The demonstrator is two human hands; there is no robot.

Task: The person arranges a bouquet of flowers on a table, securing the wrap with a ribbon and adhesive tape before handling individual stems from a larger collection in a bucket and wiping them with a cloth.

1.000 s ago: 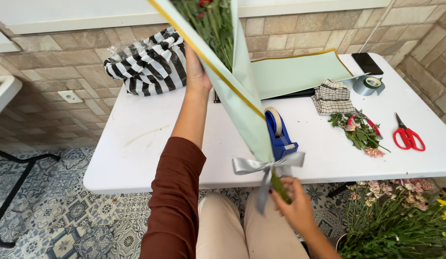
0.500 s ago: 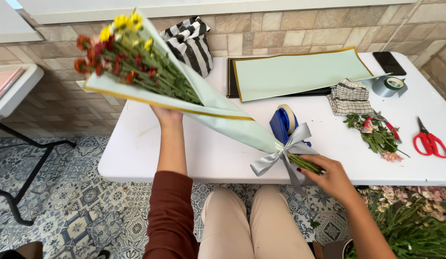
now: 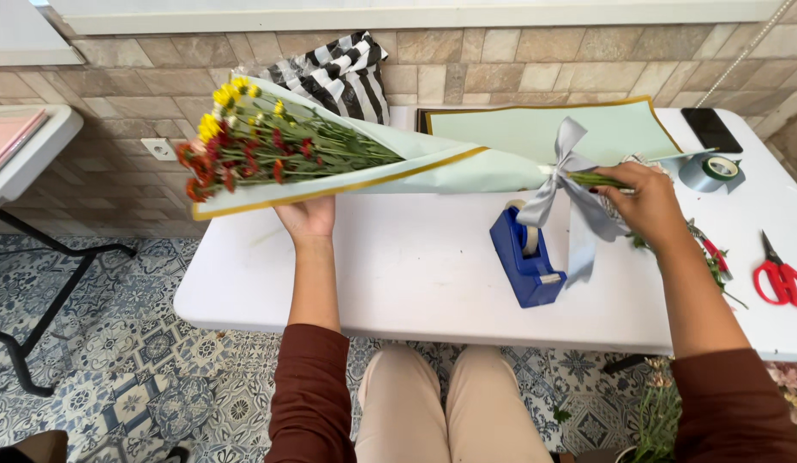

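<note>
A white folding table [image 3: 398,266] stands against a tan brick wall [image 3: 501,69], over a patterned tile floor, and I sit at its near edge. Above the table I hold a wrapped bouquet [image 3: 347,159] lying level: yellow and red flowers at its wide end, pale green paper with a gold edge, a silver ribbon bow [image 3: 563,167] at the neck. My left hand [image 3: 308,217] is spread flat, palm up, beneath the wide end, I think to carry the weight without crushing the paper. My right hand [image 3: 645,201] is closed around the stems just beyond the bow, which keeps the bundle from rolling. Directly below the bow a blue tape dispenser [image 3: 527,257] sits on the table. Behind the bouquet lie spare sheets of the same green paper [image 3: 536,129] and a black-and-white striped bag [image 3: 343,77]. Past my right hand are a grey tape roll [image 3: 711,171], a dark phone [image 3: 711,129] and red scissors [image 3: 782,276].
</note>
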